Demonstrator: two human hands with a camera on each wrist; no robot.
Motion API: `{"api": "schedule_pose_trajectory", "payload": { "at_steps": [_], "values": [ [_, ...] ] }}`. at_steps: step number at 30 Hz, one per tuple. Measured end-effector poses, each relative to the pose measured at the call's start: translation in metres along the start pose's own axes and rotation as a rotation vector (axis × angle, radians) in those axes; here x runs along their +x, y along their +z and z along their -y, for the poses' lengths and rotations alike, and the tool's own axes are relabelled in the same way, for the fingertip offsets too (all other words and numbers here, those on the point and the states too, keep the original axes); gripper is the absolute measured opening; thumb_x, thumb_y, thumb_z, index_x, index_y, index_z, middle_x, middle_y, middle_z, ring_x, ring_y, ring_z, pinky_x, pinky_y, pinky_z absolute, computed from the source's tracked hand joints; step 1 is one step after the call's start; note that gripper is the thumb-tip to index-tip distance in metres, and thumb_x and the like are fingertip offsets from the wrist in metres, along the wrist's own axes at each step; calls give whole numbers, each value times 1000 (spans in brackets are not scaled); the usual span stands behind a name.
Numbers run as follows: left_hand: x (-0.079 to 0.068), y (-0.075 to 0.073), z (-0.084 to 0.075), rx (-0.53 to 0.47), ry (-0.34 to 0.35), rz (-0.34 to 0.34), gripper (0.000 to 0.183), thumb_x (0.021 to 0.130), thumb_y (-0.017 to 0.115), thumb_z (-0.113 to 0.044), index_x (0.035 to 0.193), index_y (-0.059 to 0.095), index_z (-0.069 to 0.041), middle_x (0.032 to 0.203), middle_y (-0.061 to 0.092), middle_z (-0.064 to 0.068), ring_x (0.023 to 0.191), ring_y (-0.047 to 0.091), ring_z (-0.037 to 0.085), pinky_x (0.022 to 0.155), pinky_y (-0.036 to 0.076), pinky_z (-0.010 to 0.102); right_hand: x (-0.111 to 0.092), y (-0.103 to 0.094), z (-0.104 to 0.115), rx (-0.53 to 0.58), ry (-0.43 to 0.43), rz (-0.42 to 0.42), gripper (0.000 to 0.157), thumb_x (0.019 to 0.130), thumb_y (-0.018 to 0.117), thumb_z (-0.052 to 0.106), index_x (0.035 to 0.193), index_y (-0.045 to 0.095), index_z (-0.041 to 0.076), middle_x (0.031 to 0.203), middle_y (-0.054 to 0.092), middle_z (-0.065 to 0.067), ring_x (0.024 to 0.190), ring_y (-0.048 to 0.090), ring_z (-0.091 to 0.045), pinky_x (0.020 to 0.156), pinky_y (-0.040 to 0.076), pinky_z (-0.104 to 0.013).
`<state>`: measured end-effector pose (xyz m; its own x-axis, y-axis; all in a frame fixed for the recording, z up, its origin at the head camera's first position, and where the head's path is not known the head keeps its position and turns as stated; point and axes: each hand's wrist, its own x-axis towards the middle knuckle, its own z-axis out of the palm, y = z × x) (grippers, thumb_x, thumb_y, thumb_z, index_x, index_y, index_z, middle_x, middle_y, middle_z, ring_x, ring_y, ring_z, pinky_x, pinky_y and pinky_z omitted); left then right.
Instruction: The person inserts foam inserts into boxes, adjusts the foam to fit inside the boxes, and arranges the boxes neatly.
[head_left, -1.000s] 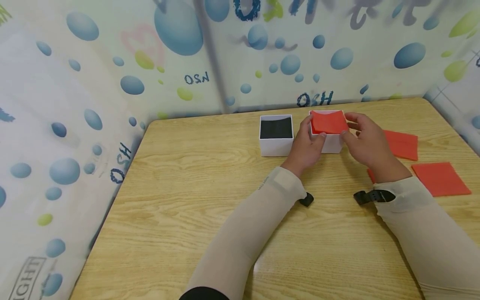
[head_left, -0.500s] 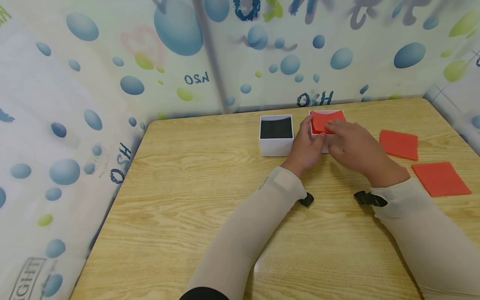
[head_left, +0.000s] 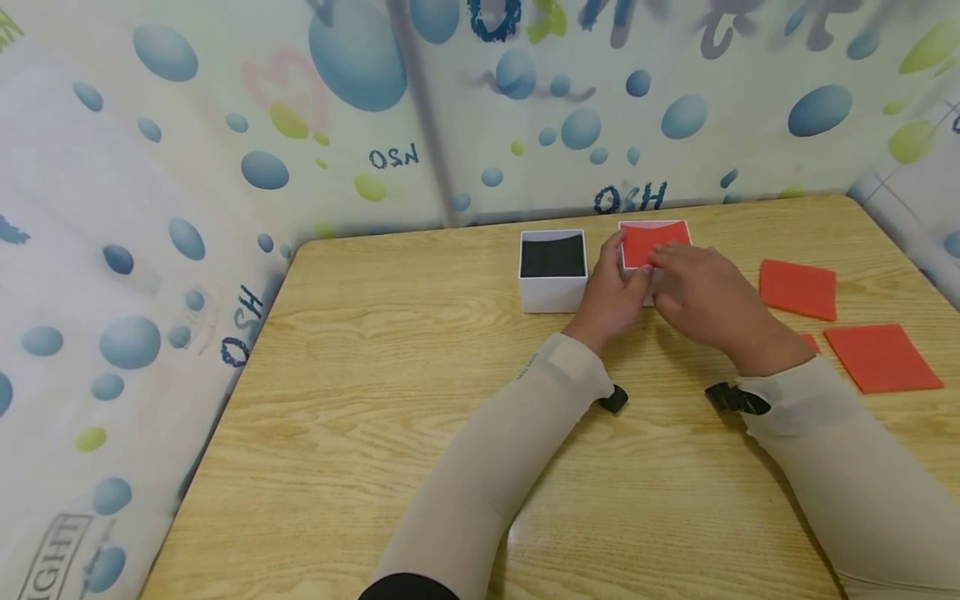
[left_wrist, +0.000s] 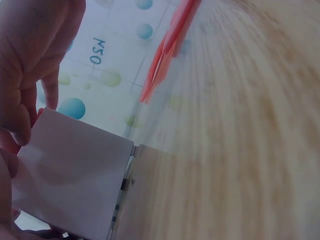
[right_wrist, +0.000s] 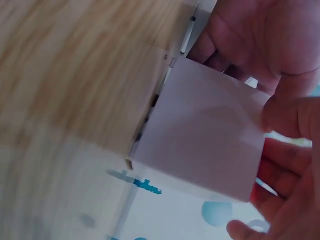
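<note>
A small white open-top box (right_wrist: 205, 130) stands near the far edge of the table, filled with folded red cloth-like squares (head_left: 651, 242). My left hand (head_left: 609, 302) grips its left side, the thumb across the front and the fingers along the side wall. From the right, my right hand (head_left: 708, 296) lies over the box's top, its fingers pressing on the red stack. That hand covers the box's right front part in the head view. In the left wrist view the box's plain front face (left_wrist: 75, 175) shows between the hands.
Just left stands a second white box (head_left: 552, 294) holding a black stack (head_left: 552, 257). On the right lie a folded red square (head_left: 798, 289) and another red square (head_left: 883, 358); a third is mostly behind the right wrist. A patterned backdrop (head_left: 450, 108) rises behind the wooden table (head_left: 360, 400).
My right hand has moved from the box's right side onto its top. The red stack's right corner, which stuck out over the rim, now sits inside. My left hand has stayed in place.
</note>
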<state>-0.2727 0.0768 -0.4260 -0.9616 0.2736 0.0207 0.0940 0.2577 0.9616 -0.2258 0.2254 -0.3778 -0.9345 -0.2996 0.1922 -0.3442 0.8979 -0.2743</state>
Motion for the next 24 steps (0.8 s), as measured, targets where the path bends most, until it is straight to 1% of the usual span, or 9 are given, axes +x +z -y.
{"api": "schedule_pose_trajectory", "payload": {
  "at_steps": [3,4,6,12,19,21,24],
  "values": [
    [0,0,1,3,5,-2,66,109,57,-34,166,23,-33,168,38,-10,154,38,12,128,30,44,-1,1,2,-22,-12,-96,40,96,58,9,131,68,-7,132,69,-28,128,62,-46,112,43,-66],
    [0,0,1,2,8,-2,66,109,57,-34,166,23,-32,168,38,-10,154,38,12,128,30,44,-1,1,3,-28,-11,-116,38,96,58,9,128,70,-7,128,71,-27,124,64,-46,109,46,-65],
    [1,0,1,-1,12,-1,66,109,57,-33,166,23,-32,168,38,-10,153,38,11,128,30,44,-2,1,4,-37,-1,-126,36,96,59,9,125,71,-8,123,73,-27,120,65,-46,107,48,-64],
    [0,1,0,-3,5,-1,66,109,57,-33,166,23,-33,167,39,-11,153,39,11,127,30,44,-2,1,5,-39,28,-83,37,95,59,10,126,70,-7,125,72,-28,122,64,-46,108,47,-64],
    [-1,1,-1,-6,-10,-1,66,109,57,-35,165,22,-35,167,38,-12,154,38,12,127,31,45,1,3,4,-52,49,27,40,97,60,12,131,63,-8,135,65,-29,127,60,-48,110,46,-64],
    [-1,1,-1,-5,-10,-1,66,109,57,-35,165,22,-35,167,39,-12,154,39,12,127,32,45,1,3,4,-53,50,38,42,96,61,13,133,62,-8,137,64,-30,129,58,-49,111,44,-65],
    [-1,1,-1,-5,-13,-3,67,109,58,-35,165,22,-35,167,38,-12,154,38,13,127,32,45,2,4,3,-56,41,49,48,95,63,13,137,60,-9,144,59,-31,136,53,-50,116,39,-65]
  ]
}}
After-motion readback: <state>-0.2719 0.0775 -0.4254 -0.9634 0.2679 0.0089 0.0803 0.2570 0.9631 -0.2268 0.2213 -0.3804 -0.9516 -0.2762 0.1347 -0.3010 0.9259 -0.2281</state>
